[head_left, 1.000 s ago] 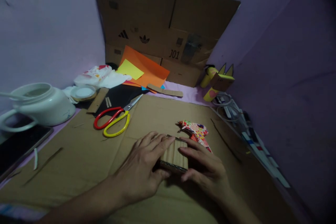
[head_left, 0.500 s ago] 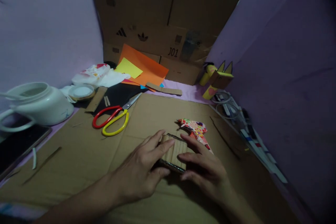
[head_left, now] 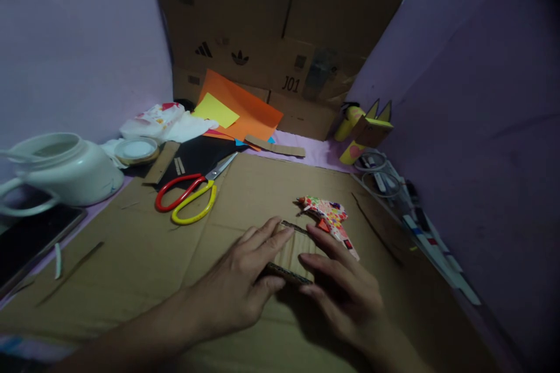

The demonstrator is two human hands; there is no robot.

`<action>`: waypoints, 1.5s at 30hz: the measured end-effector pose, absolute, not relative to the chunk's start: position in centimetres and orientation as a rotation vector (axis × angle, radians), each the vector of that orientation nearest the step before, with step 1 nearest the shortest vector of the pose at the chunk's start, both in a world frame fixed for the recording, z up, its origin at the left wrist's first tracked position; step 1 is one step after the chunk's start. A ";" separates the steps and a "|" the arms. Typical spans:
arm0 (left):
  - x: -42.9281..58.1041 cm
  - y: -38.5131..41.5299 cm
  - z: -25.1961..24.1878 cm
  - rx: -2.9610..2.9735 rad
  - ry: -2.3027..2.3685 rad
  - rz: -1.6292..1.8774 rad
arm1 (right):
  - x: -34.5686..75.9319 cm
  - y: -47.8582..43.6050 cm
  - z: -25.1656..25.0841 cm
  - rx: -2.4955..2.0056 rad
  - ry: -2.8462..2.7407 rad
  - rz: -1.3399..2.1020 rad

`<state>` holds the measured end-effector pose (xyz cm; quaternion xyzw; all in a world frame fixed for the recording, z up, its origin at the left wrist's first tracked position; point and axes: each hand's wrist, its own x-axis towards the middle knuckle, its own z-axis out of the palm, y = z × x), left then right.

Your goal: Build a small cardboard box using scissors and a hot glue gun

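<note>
Between my two hands is a small wooden block with dark-edged cardboard strips along its far and near sides. My left hand grips its left side, fingers over the top and thumb at the near strip. Around the right side, my right hand holds it with bent fingers, one at the far strip and one at the near. The block's underside and right end are hidden. Just beyond my right hand lies a glue gun with a colourful floral pattern, its nozzle pointing left.
Scissors with red and yellow handles lie on the cardboard sheet. At left stand a white pot and a phone. Orange paper lies at the back; a yellow craft piece and cables are at right.
My fingers shift slightly on the block, which stays in about the same place. The whole view moves a little; the other things stay put.
</note>
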<state>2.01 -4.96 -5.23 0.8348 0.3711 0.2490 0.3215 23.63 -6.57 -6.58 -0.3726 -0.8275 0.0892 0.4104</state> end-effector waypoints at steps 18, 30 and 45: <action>2.7 -4.6 -5.6 1.939 1.030 0.805 | 22.7 -7.4 -6.6 -0.980 -2.055 0.085; 3.0 -4.6 -5.6 1.786 1.097 0.818 | 22.6 -7.4 -6.6 -0.970 -1.953 0.248; 3.0 -3.6 -6.1 1.991 1.224 0.990 | 22.3 -4.8 -7.4 -1.008 -1.797 0.213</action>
